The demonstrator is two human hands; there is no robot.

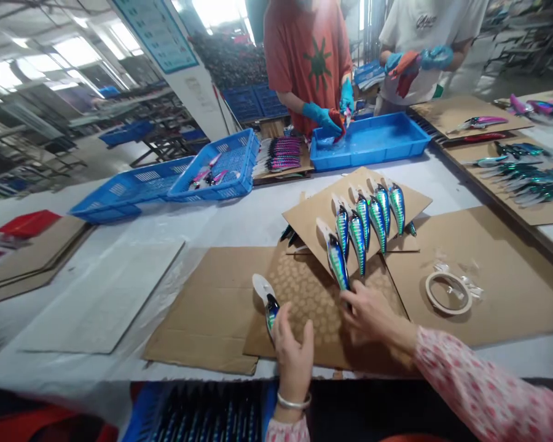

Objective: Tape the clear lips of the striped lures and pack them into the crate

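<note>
My left hand (pixel 291 347) is closed on a blue-green fishing lure (pixel 268 301) with a white lip, held over the brown cardboard (pixel 203 307). My right hand (pixel 368 316) pinches the tail of another lure (pixel 335 258), the lowest in a row of several lures (pixel 373 215) lying on a tilted cardboard sheet (pixel 313 212). Both hands are near the table's front edge.
A roll of tape (pixel 447 293) lies on cardboard to the right. Blue baskets (pixel 212 169) and a blue tray (pixel 373 144) stand at the back, where two people in blue gloves work. More lures lie on cardboard at the far right (pixel 529 178). A bin of lures (pixel 203 411) sits below the table edge.
</note>
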